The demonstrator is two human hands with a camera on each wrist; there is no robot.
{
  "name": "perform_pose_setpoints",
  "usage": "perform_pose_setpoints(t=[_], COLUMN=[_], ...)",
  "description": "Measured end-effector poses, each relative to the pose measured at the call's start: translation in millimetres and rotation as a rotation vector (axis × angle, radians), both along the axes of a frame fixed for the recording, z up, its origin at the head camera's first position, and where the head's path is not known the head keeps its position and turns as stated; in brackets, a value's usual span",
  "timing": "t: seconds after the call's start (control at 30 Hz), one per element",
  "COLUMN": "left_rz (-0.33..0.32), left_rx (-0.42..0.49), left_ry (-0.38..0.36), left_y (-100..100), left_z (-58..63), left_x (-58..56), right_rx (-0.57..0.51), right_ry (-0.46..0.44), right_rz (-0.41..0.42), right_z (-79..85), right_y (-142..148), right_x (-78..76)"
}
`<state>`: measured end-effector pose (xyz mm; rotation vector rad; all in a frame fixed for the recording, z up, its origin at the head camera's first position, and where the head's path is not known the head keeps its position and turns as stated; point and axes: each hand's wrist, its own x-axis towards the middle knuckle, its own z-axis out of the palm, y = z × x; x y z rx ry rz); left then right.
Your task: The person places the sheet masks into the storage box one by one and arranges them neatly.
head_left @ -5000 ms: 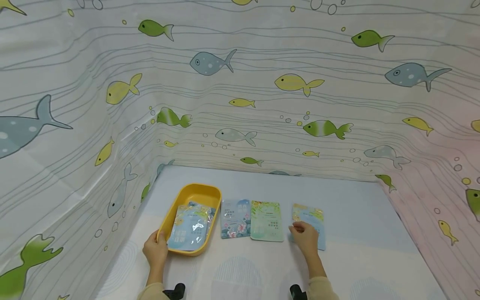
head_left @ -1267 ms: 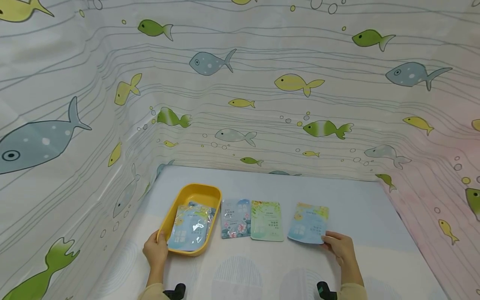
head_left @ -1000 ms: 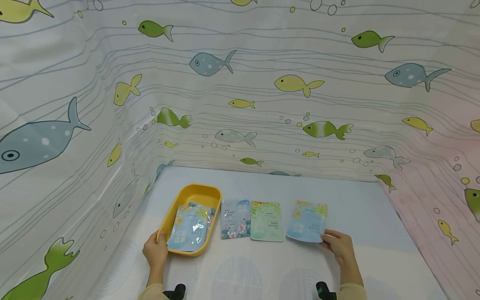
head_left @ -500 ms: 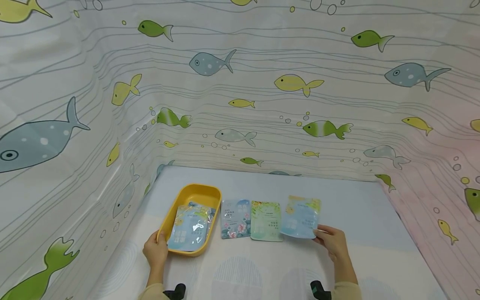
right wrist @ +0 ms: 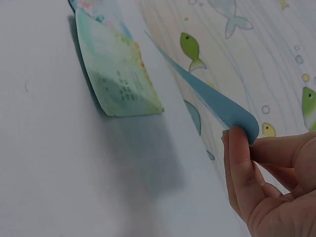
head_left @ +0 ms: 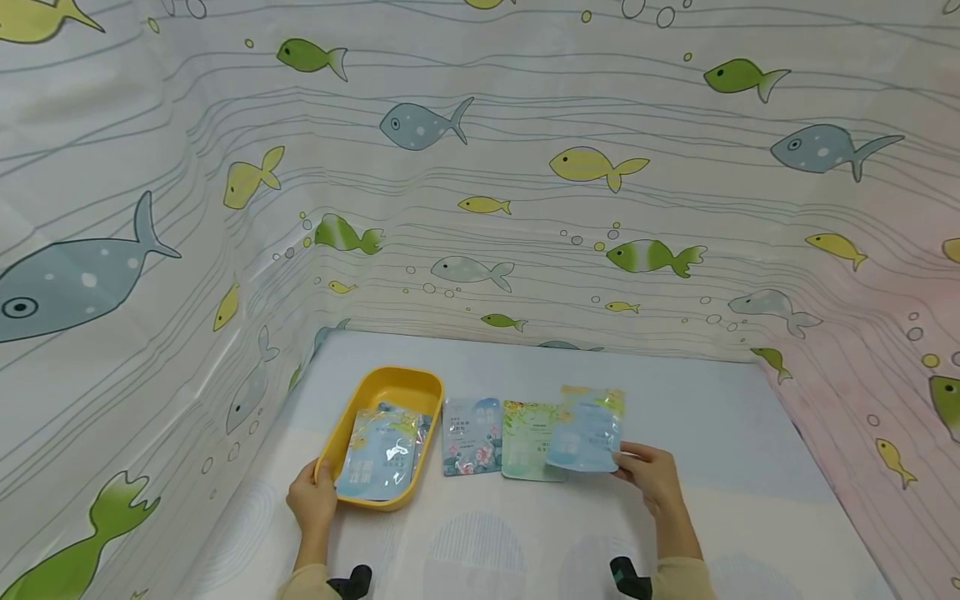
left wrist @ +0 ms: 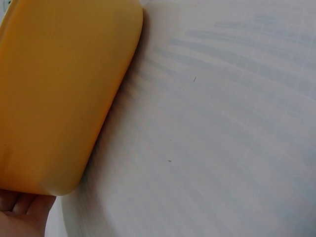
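A blue sheet mask packet [head_left: 587,429] with a yellow top edge hangs in the air, its lower right corner pinched by my right hand [head_left: 651,475]. In the head view it covers part of a green packet [head_left: 528,442] on the table. The right wrist view shows the blue packet [right wrist: 217,101] almost edge-on between thumb and fingers, above the table. My left hand [head_left: 311,497] grips the near left rim of a yellow plastic tray [head_left: 397,372]. Overlapping blue packets [head_left: 378,454] lie inside the tray. The left wrist view shows its outer wall [left wrist: 64,89].
A grey-blue floral packet [head_left: 471,437] lies between the tray and the green packet, bordering the green one. The table has a pale patterned cover [head_left: 472,542]. A fish-print curtain [head_left: 525,242] rises behind the table and along both sides.
The right hand first moved to the blue packet's lower right corner. It has since lifted the packet and carried it left over the green one. Left hand and tray stay put.
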<state>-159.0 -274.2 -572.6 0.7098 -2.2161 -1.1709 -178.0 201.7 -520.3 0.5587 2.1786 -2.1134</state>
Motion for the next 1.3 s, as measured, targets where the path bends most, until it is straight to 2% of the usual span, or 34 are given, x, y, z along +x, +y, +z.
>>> perform_pose_setpoints(t=[0.67, 0.83, 1.3], left_rz=[-0.005, -0.003, 0.006], left_rx=[0.022, 0.015, 0.004], left_ry=[-0.002, 0.007, 0.006], left_y=[1, 1, 0], left_z=[2.3, -0.3, -1.5], left_x=[0.6, -0.7, -0.7], right_rx=[0.002, 0.012, -0.018], right_ry=[0.039, 0.043, 0.109], right_rz=[0.073, 0.091, 0.173], right_z=[10.1, 11.8, 12.3], right_y=[-44, -55, -85], right_x=[-8.4, -7.8, -14.5])
